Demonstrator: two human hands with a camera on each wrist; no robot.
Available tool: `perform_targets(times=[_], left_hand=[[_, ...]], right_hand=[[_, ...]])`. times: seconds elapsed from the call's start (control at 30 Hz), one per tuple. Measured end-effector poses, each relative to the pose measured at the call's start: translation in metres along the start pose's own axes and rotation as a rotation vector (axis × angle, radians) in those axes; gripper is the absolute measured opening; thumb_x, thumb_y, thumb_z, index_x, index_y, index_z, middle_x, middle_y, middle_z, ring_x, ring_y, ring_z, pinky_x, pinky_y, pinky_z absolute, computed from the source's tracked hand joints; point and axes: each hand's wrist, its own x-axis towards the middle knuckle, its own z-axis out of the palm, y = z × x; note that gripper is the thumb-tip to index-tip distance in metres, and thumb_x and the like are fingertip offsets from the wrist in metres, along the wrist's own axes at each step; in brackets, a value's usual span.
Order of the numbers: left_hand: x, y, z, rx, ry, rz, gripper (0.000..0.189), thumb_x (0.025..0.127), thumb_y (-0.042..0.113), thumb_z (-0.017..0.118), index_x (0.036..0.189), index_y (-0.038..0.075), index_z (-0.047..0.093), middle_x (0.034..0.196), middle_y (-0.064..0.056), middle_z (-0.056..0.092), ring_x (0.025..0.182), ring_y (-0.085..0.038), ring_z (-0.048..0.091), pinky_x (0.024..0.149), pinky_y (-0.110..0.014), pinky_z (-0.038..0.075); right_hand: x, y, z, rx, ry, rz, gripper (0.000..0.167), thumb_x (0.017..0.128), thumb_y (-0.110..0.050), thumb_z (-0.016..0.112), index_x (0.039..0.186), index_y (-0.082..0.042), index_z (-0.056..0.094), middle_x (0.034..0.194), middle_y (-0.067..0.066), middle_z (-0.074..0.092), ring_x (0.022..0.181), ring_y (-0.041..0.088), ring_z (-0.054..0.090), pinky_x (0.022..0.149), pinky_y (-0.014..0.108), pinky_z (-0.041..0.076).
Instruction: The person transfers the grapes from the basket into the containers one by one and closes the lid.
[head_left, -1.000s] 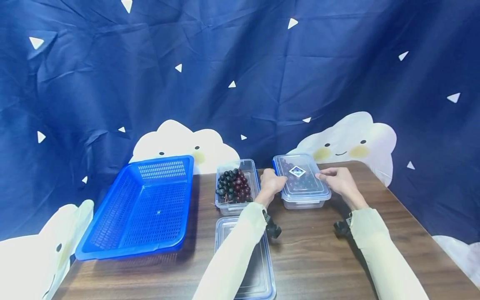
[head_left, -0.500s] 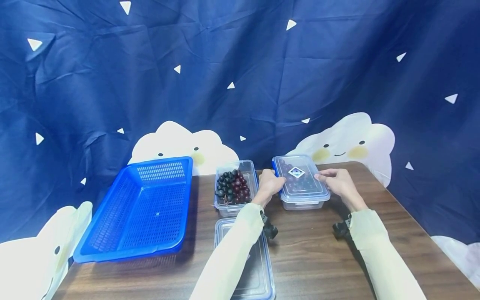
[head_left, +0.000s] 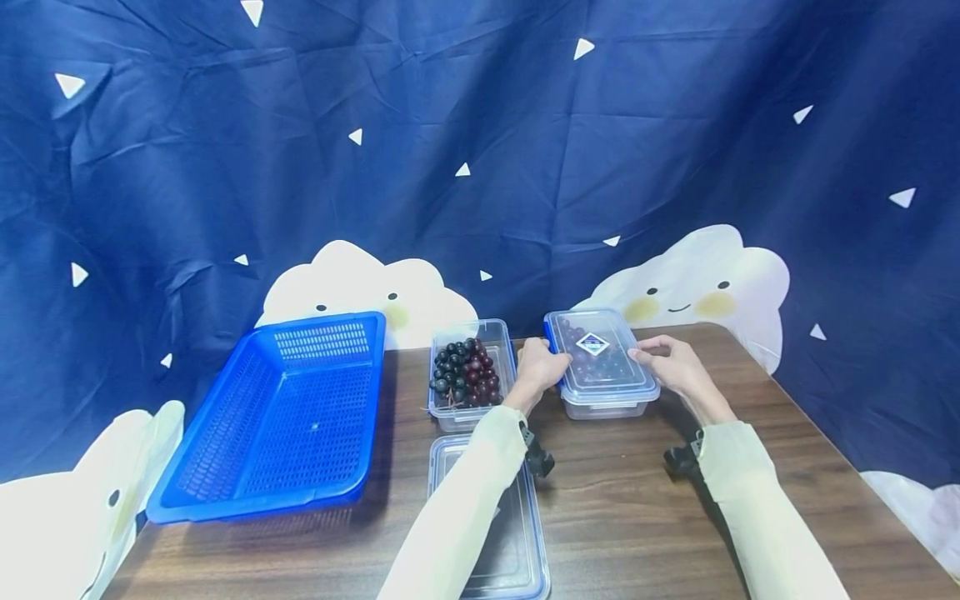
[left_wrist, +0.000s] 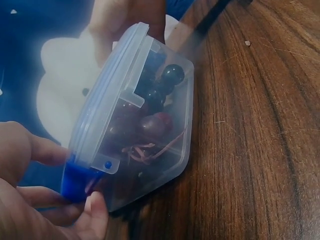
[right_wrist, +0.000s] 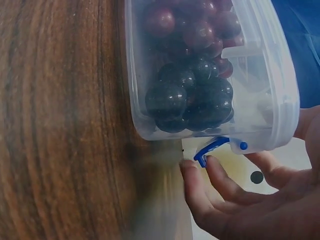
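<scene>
Head view: we see the lidded box (head_left: pixel 606 375) right of centre, its diamond label (head_left: pixel 592 343) illegible. Left wrist: the left hand (left_wrist: pixel 35 215), lower left, grips a blue latch (left_wrist: pixel 76 182). Right wrist: the right hand (right_wrist: pixel 255 202), lower right, pinches a second latch (right_wrist: pixel 212 145).

No wording can be read. One label shows: a diamond-shaped sticker (head_left: pixel 592 343) with a white border and a dark blue field, near the middle of the clear top lid (head_left: pixel 611 379) of the right-hand snap-lock food container (head_left: pixel 604 411), the one with grapes (right_wrist: pixel 195 77) inside. Pale marks like lettering cross the blue, too small and blurred to make out. On the nearer lid (head_left: pixel 517 554), farther left, a small pale patch (head_left: pixel 496 512) borders the left sleeve (head_left: pixel 450 517); whether it is a label cannot be told.
</scene>
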Motion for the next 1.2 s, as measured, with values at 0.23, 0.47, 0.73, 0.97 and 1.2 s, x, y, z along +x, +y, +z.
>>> perform_targets(times=[0.23,0.47,0.73,0.97,1.2], left_hand=[[-0.0005,-0.0008,0.0005,-0.028,0.000,0.004,0.010,0.090,0.009,0.074,0.095,0.001,0.071,0.075,-0.007,0.066,0.058,-0.014,0.059,0.072,-0.049,0.066],[-0.0020,-0.0012,0.0005,-0.008,-0.006,0.010,0.011,0.092,0.011,0.074,0.095,0.001,0.071,0.075,-0.008,0.066,0.056,-0.014,0.060,0.045,-0.029,0.055],[-0.0012,0.0002,-0.0001,-0.019,-0.022,0.001,0.014,0.093,0.010,0.073,0.101,-0.001,0.070,0.078,-0.010,0.066,0.056,-0.015,0.059,0.038,-0.021,0.045],[-0.0011,-0.0009,-0.0004,-0.020,-0.024,-0.001,0.022,0.093,0.012,0.075,0.110,-0.002,0.072,0.080,-0.011,0.069,0.058,-0.018,0.066,0.053,-0.038,0.062],[-0.0014,-0.0014,0.0005,-0.030,-0.025,0.001,0.024,0.093,0.012,0.075,0.112,-0.003,0.072,0.083,-0.013,0.071,0.056,-0.016,0.063,0.071,-0.051,0.066]], right_hand=[[0.0011,0.0014,-0.0012,0.002,-0.031,0.032,0.063,0.106,-0.037,0.061,0.150,0.006,0.046,0.102,0.006,0.070,0.080,0.008,0.067,0.069,0.024,0.060],[0.0021,0.0047,-0.0033,0.121,-0.098,0.092,0.078,0.105,-0.040,0.063,0.156,0.012,0.033,0.090,-0.007,0.068,0.079,0.004,0.067,0.072,0.023,0.062],[0.0051,0.0075,-0.0028,0.203,-0.152,0.111,0.080,0.106,-0.039,0.062,0.153,0.019,0.033,0.078,-0.014,0.071,0.073,-0.001,0.069,0.072,0.020,0.062],[0.0002,0.0030,-0.0042,-0.022,-0.043,0.071,0.078,0.102,-0.048,0.065,0.146,0.015,0.049,0.103,0.009,0.078,0.084,0.008,0.068,0.072,0.020,0.057],[-0.0018,-0.0017,-0.0016,-0.030,0.022,0.023,0.065,0.102,-0.036,0.067,0.142,0.014,0.054,0.114,0.022,0.074,0.084,0.012,0.069,0.071,0.021,0.058]])
